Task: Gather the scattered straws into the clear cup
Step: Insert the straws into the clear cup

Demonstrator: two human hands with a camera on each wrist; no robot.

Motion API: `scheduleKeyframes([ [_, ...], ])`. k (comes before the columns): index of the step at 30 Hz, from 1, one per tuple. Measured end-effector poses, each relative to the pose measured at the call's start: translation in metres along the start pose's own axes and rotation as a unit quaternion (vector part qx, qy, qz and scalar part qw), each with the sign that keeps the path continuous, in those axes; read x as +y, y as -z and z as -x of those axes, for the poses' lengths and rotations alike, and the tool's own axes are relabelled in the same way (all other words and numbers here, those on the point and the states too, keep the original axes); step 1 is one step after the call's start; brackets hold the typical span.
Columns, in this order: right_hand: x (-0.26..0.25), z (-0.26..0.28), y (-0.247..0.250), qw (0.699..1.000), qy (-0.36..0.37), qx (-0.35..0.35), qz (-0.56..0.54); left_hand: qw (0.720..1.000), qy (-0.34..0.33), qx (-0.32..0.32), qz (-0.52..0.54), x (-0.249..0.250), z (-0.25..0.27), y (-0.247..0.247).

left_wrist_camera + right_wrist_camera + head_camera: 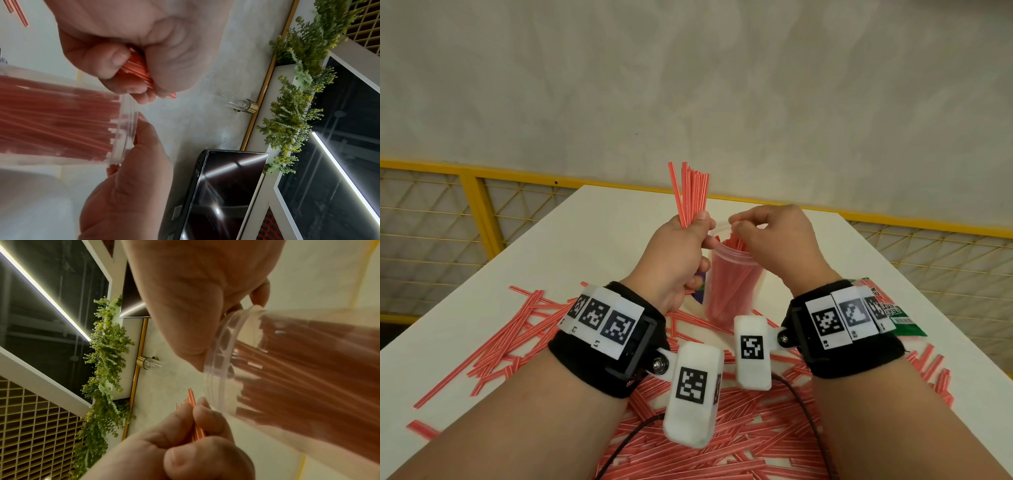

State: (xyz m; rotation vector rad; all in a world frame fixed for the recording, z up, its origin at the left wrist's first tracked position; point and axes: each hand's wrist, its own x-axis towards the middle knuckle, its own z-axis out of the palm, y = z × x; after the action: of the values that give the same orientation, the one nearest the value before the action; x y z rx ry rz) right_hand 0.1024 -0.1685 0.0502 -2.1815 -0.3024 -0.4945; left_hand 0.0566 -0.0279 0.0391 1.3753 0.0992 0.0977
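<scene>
The left hand (pixel 678 253) grips a bundle of red-and-white straws (pixel 693 192) in its fist, their free ends fanning upward, just left of the clear cup (pixel 732 287). The cup stands on the white surface (pixel 592 240) between the two hands and already holds a thick bunch of straws that reaches almost to its rim. The right hand (pixel 774 240) sits over the cup's mouth with its fingers curled down at the rim; whether it pinches a straw or only steadies and tidies the ones inside cannot be told from these views.

The step in hand looks like loading: one bunch is ready and waits beside the cup. Next, the left hand would need to swing its bundle over the opening, tip the lower ends in and let go, while the right hand clears the mouth or holds the rim. Many loose straws (pixel 722 445) lie on the near part of the surface, so much gathering is left. A green packet (pixel 900 318) lies to the right.
</scene>
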Motion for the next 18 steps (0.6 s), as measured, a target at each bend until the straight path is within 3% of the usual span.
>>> scheduleKeyframes([
  [4,-0.003,-0.001,0.008,1.000,-0.001,-0.004,-0.014,1.000,-0.003,-0.003,0.010,0.000,0.000,0.000],
  [8,-0.005,0.002,0.025,0.994,0.001,-0.109,0.006,1.000,-0.011,0.004,0.007,0.000,0.000,-0.001],
  [10,-0.008,0.003,0.034,0.974,0.040,-0.200,0.098,1.000,-0.015,0.012,0.009,0.000,0.001,-0.002],
  [13,-0.013,0.006,0.034,0.918,0.082,-0.300,0.246,1.000,-0.018,0.018,0.011,-0.001,0.001,-0.003],
  [18,-0.018,0.010,0.017,0.922,0.088,-0.286,0.245,0.999,-0.033,0.026,0.012,0.000,-0.001,-0.001],
])
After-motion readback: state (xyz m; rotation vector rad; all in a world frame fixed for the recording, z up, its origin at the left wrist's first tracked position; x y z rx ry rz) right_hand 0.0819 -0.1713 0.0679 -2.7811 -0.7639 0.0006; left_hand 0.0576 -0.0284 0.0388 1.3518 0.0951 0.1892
